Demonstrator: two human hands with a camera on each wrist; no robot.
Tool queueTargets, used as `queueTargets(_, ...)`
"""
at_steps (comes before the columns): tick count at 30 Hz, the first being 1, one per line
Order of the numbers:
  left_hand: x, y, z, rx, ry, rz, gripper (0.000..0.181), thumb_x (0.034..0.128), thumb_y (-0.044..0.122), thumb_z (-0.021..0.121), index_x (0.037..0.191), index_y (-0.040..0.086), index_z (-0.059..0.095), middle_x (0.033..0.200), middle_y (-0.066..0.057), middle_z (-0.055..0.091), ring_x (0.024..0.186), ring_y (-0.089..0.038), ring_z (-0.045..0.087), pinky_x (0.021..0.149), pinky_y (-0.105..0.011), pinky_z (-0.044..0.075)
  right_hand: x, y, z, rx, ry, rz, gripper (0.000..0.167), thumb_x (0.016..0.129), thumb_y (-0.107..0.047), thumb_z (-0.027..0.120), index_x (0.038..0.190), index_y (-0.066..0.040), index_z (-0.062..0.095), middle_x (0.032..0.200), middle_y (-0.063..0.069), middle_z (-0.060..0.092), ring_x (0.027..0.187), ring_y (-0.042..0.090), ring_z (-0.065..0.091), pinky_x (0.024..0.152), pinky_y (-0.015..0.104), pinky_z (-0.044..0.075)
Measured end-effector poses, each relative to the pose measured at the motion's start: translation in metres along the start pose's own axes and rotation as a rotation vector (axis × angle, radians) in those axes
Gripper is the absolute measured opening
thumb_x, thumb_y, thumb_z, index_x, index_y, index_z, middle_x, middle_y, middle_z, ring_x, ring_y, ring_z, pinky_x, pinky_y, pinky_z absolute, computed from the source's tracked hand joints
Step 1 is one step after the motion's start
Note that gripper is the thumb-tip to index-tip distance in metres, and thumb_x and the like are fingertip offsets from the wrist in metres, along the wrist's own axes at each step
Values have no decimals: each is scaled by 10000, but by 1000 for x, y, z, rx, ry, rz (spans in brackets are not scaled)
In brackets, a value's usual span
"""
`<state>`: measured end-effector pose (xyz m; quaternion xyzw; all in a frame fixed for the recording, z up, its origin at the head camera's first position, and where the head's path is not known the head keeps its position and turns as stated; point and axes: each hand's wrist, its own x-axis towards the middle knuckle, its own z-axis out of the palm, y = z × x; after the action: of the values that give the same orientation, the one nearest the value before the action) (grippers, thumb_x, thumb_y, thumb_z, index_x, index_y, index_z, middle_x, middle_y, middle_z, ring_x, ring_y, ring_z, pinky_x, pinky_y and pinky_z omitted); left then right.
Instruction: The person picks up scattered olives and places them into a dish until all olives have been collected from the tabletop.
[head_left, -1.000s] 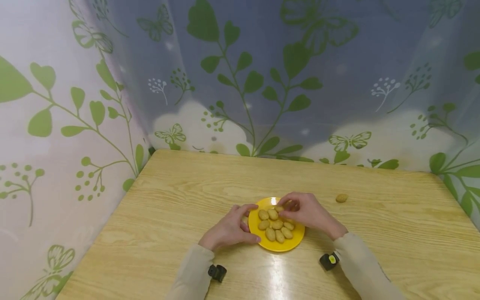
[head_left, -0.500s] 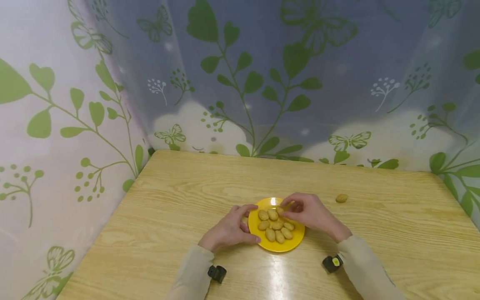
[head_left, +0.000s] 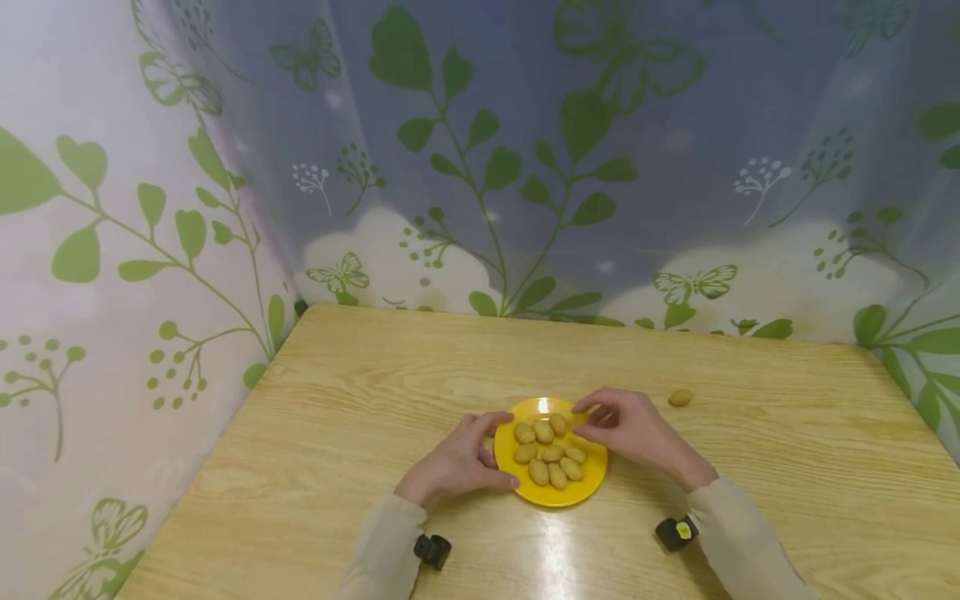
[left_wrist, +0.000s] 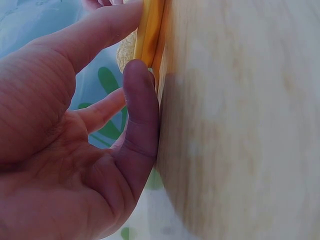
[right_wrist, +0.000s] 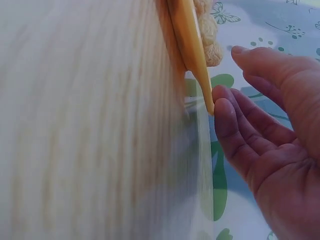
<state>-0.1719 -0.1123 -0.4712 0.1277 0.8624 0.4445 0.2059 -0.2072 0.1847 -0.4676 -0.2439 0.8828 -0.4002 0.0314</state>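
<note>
A yellow plate (head_left: 551,498) on the table bears several tan, oval walnuts in their shells (head_left: 552,453). My left hand (head_left: 461,462) holds the plate's left rim, thumb at the near side and index finger at the far side. In the left wrist view, curled fingers (left_wrist: 140,110) lie against the yellow edge. At the plate's upper right is my right hand (head_left: 633,425), thumb and index finger apart with nothing between them. Its lower fingertips (right_wrist: 225,112) are at the plate's rim in the right wrist view. Beyond that hand, a lone walnut (head_left: 681,397) lies on the table.
The wooden table (head_left: 360,375) runs back to a patterned blue and white curtain (head_left: 525,167). Another patterned cloth (head_left: 112,317) hangs along the left side. Both wrists wear small black cameras.
My right hand has let go of a walnut at the plate's upper right and drawn back to the right, its thumb and index finger parting. The left hand stays at the rim.
</note>
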Motion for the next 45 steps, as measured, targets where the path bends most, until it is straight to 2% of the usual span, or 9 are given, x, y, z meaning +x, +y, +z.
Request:
queueTargets(11,-2,2,0,-4,1,0,845,785,248,901,1509,240,465,1327,-108,459,880,-140,613,824,-296,506,-9,8,-8,12,42,-5,223,880,-168,810,1090,-114,757,1066,55,764,877,99,710,756,245,586)
queueTargets(16,-1,2,0,-6,1,6,843,784,247,901,1507,239,467,1327,-110,460,881,-140,616,828,-300,509,-14,15,-14,-1,57,24,219,884,-175,809,1093,-139,753,1072,34,757,882,70,696,763,243,581)
queueTargets(26,-1,2,1,6,4,4,842,785,247,902,1506,234,468,1325,-109,464,874,-136,617,819,-300,510,-25,19,-34,-6,95,60,231,898,-175,798,1115,-112,750,1115,79,743,924,93,697,768,235,579)
queueTargets(32,-1,3,0,5,6,2,843,782,241,904,1505,239,469,1323,-106,461,871,-134,618,819,-292,510,-30,22,-48,-23,108,64,253,891,-174,804,1126,-97,748,1127,106,737,937,129,708,764,232,585)
queueTargets(39,0,2,1,-5,5,2,843,781,236,905,1503,240,471,1316,-107,460,865,-138,614,806,-284,505,-34,30,-62,-73,137,99,278,886,-193,813,1143,-108,748,1142,107,739,991,249,714,765,224,570)
queueTargets(45,0,1,1,-5,3,7,846,780,242,906,1505,238,469,1331,-112,461,865,-133,623,814,-285,512,-40,39,-71,-75,166,126,285,891,-215,810,1150,-112,750,1177,100,722,1001,94,664,759,206,565)
